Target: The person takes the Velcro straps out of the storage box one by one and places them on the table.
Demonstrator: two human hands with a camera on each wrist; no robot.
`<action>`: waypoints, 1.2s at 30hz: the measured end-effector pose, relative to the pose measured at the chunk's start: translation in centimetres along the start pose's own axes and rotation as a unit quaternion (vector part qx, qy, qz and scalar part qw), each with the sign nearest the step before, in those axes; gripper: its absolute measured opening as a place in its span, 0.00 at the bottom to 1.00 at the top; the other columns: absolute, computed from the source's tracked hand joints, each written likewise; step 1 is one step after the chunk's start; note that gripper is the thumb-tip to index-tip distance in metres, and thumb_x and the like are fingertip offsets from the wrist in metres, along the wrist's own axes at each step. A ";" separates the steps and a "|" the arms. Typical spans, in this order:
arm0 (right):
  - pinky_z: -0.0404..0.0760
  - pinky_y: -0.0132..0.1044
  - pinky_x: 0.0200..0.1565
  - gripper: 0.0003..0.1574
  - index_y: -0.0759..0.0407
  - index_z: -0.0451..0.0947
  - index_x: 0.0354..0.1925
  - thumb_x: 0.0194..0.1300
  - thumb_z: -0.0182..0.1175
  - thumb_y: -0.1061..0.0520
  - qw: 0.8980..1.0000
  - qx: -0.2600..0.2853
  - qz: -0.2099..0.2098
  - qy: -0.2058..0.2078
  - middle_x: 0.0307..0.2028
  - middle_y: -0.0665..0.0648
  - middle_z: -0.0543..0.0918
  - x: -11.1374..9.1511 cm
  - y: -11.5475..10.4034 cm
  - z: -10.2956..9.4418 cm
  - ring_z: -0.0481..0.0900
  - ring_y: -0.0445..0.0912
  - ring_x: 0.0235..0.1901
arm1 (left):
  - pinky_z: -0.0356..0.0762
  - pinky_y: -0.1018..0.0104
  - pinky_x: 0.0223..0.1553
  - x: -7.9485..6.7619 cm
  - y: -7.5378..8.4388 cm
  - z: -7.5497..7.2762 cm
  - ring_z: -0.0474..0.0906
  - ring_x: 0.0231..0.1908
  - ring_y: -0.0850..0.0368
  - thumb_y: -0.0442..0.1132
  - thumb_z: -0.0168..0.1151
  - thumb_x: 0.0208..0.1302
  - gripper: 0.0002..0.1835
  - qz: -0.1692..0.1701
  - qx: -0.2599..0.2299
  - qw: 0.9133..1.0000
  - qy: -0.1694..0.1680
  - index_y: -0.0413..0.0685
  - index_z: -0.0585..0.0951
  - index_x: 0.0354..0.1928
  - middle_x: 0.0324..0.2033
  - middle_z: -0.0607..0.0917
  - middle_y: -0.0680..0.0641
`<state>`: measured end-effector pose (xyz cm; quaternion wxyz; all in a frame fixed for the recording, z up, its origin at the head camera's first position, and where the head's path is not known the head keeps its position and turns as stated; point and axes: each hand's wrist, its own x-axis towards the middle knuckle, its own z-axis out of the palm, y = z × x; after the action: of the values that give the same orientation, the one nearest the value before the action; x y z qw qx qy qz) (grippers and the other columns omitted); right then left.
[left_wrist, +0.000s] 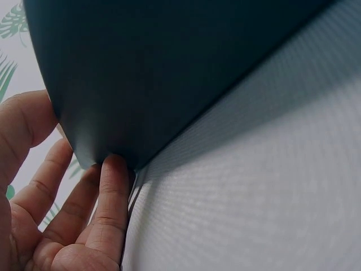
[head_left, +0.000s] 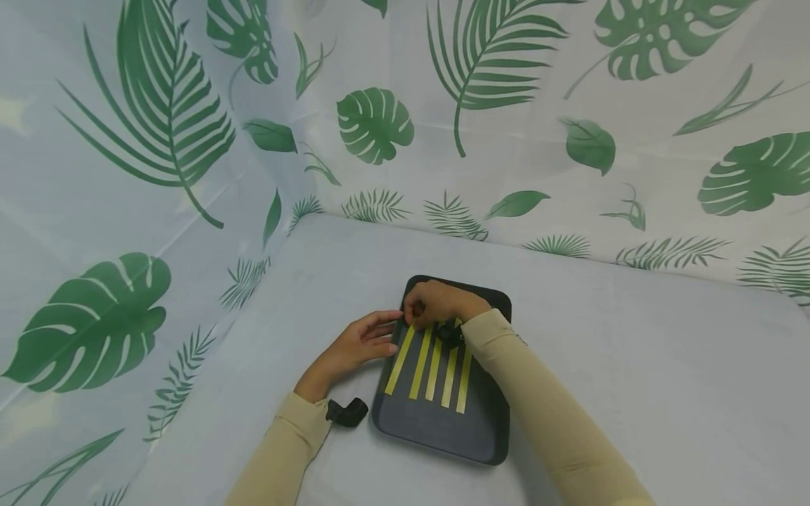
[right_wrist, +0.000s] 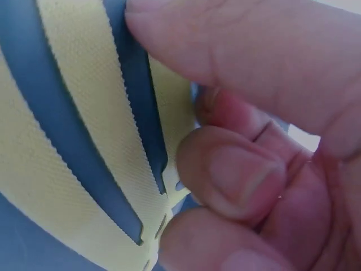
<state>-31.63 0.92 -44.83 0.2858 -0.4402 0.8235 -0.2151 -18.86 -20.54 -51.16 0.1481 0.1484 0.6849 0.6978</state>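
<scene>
A dark grey tray (head_left: 436, 429) lies at a slant on the white surface, with several yellow strips (head_left: 401, 362) side by side in it. Seen from the right wrist, the strips (right_wrist: 96, 101) have finely toothed edges and meet in a slotted band at one end. My right hand (head_left: 443, 301) reaches over the tray's far part and pinches the upper end of the leftmost strip; the exact contact is partly hidden by fingers. At the tray's left rim rests my left hand (head_left: 354, 348), fingers loosely extended. Its fingertips (left_wrist: 114, 169) touch the tray's outer wall (left_wrist: 141, 84) in the left wrist view.
Leaf-printed white sheets (head_left: 506, 140) rise behind and to the left of the white surface (head_left: 633, 386). Black wrist cameras sit on both wrists, the left one (head_left: 348, 412) beside the tray. My right forearm (head_left: 544, 414) crosses the tray's right side.
</scene>
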 end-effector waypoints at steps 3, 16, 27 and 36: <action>0.78 0.32 0.35 0.08 0.58 0.88 0.34 0.64 0.72 0.70 1.000 -0.015 -0.018 0.013 0.29 0.49 0.84 -0.1 -0.2 0.0 0.76 0.39 0.28 | 0.74 0.59 0.72 0.0 0.0 0.0 0.65 0.77 0.30 0.27 0.67 0.74 0.36 0.002 -0.002 1.000 -0.001 0.28 0.64 0.79 0.78 0.67 0.29; 0.80 0.34 0.39 0.10 0.57 0.87 0.30 0.66 0.73 0.69 0.999 -0.026 -0.019 0.032 0.30 0.47 0.85 -0.4 -0.6 0.0 0.76 0.39 0.30 | 0.73 0.58 0.73 0.0 0.2 0.2 0.65 0.77 0.30 0.26 0.66 0.74 0.37 0.000 0.001 1.000 -0.002 0.28 0.64 0.80 0.78 0.66 0.29; 0.82 0.38 0.41 0.11 0.58 0.86 0.32 0.66 0.72 0.71 0.997 0.000 -0.058 0.049 0.32 0.49 0.85 -1.2 -0.9 -0.9 0.79 0.40 0.32 | 0.75 0.60 0.71 0.0 0.3 0.2 0.64 0.77 0.30 0.25 0.66 0.74 0.36 -0.001 -0.005 1.000 -0.003 0.28 0.64 0.80 0.78 0.66 0.29; 0.88 0.44 0.52 0.08 0.64 0.90 0.44 0.68 0.71 0.71 0.996 -0.033 -0.061 0.060 0.42 0.56 0.90 -2.3 -1.7 -2.1 0.89 0.49 0.46 | 0.76 0.56 0.71 -0.1 0.5 0.2 0.65 0.77 0.30 0.27 0.66 0.75 0.37 -0.006 0.000 1.000 -0.003 0.29 0.63 0.80 0.79 0.65 0.30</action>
<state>-30.94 2.19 -41.60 0.2077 -0.4852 0.8174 -0.2308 -18.70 -20.45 -50.70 0.1544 0.1459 0.6854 0.6965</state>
